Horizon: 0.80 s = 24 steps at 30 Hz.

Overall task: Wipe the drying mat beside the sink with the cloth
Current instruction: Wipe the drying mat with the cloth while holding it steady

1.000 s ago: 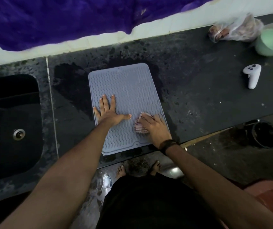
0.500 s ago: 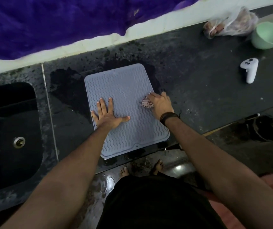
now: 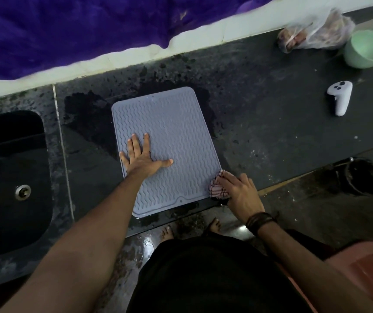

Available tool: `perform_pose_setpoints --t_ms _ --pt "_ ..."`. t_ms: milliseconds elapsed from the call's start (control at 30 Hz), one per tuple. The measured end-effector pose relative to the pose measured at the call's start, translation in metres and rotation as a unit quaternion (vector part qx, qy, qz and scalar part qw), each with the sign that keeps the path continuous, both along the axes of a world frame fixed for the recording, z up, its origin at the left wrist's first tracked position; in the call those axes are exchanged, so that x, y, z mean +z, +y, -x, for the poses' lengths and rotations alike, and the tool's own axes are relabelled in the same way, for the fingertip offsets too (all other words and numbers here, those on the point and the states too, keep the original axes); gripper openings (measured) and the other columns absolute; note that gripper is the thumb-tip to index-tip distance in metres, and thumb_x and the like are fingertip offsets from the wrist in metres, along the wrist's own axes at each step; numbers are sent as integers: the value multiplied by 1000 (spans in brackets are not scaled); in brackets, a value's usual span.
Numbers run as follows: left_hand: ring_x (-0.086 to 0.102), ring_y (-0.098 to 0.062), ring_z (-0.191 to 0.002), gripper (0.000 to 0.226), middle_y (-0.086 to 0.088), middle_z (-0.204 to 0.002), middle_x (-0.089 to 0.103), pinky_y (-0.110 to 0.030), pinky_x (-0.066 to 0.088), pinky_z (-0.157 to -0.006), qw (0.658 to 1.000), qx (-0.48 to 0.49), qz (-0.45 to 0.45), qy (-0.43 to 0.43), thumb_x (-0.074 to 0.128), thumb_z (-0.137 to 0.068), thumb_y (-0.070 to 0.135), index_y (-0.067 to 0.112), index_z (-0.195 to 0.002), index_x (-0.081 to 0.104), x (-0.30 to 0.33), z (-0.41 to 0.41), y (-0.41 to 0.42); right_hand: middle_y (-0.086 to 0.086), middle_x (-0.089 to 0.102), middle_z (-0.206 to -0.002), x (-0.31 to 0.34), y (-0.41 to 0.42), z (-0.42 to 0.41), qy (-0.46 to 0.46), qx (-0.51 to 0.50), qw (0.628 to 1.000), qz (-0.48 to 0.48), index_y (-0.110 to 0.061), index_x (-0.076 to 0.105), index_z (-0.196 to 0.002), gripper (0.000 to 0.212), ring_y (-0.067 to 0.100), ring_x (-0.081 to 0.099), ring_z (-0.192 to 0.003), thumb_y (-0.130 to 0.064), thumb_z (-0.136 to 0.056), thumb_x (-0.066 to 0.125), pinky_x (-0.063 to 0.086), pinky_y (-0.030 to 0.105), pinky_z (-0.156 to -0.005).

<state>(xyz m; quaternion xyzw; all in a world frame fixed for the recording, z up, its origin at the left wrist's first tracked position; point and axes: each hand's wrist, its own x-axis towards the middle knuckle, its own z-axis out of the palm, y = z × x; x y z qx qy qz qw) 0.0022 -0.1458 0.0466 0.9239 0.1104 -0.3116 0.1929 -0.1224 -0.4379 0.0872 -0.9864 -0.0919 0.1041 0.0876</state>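
A grey ribbed drying mat (image 3: 172, 132) lies on the dark counter to the right of the black sink (image 3: 7, 177). My left hand (image 3: 140, 159) rests flat on the mat's left half, fingers spread, holding nothing. My right hand (image 3: 239, 193) presses a small checked cloth (image 3: 217, 188) onto the mat's near right corner, at the counter's front edge. Most of the cloth is hidden under my fingers.
A wet patch (image 3: 86, 114) darkens the counter behind and left of the mat. At the right lie a white controller (image 3: 340, 100), a green bowl (image 3: 368, 49) and a plastic bag (image 3: 314, 32). Purple fabric (image 3: 90, 26) hangs over the back wall. My bare feet (image 3: 213, 224) stand on a wet floor.
My right hand has slid the cloth from the mat's right edge mid-way down toward the near right corner. My left hand has stayed flat on the mat.
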Motion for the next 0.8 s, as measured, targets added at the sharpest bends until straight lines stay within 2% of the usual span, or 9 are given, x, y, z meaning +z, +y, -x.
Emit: perform_pose_setpoints --t_ms 67,167,333,533,667,733,800 --pt "-41 -20 -145 137 2 -156 -46 -54 -22 -119 1000 0 1 -2 57 -62 95 41 -153 -31 -1 1 0 -5 56 -135 5 8 -13 -19 -14 999 -21 -25 62 -118 62 27 50 -96 3 -63 62 43 37 -77" --pt "-42 -19 -145 138 2 -157 -46 -54 -23 -118 1000 -2 3 -2 56 -61 96 41 -152 -31 -1 1 0 0 55 -137 7 30 -46 -40 -22 998 -52 -21 60 -123 65 29 50 -99 6 -64 64 44 39 -80" --pt "-39 -20 -146 137 1 -158 -44 -54 -21 -119 1000 -6 -6 -1 56 -61 96 41 -153 -31 -2 1 0 -1 37 -150 -8 51 -59 13 -7 1000 7 -21 45 -138 64 29 42 -113 -6 -77 61 39 40 -91" --pt "-39 -21 -146 138 1 -158 -43 -54 -22 -118 1000 -10 -10 -6 54 -60 97 41 -152 -31 -4 1 0 -1 49 -143 -16 13 11 -23 12 1000 5 -22 56 -130 63 31 51 -98 1 -72 58 45 39 -78" --pt "-38 -22 -147 138 0 -159 -43 -55 -22 -118 1000 -10 -7 -10 54 -60 98 40 -153 -30 -4 2 1 -4 56 -136 -6 5 15 -33 9 999 9 -24 63 -120 56 30 52 -93 -1 -68 63 45 38 -76" --pt "-38 -22 -147 138 0 -159 -43 -55 -21 -118 1000 -11 -7 -10 53 -60 98 40 -153 -30 -3 2 1 -4 61 -130 3 13 2 -41 -24 998 -32 -23 65 -114 58 30 52 -93 0 -62 62 45 38 -77" --pt "-37 -22 -148 137 -1 -159 -42 -55 -21 -119 1000 -12 -11 -9 53 -61 97 39 -153 -30 -3 2 1 -1 63 -127 9 28 -16 -54 -48 992 -99 -21 65 -117 60 30 55 -97 0 -61 62 46 39 -82"
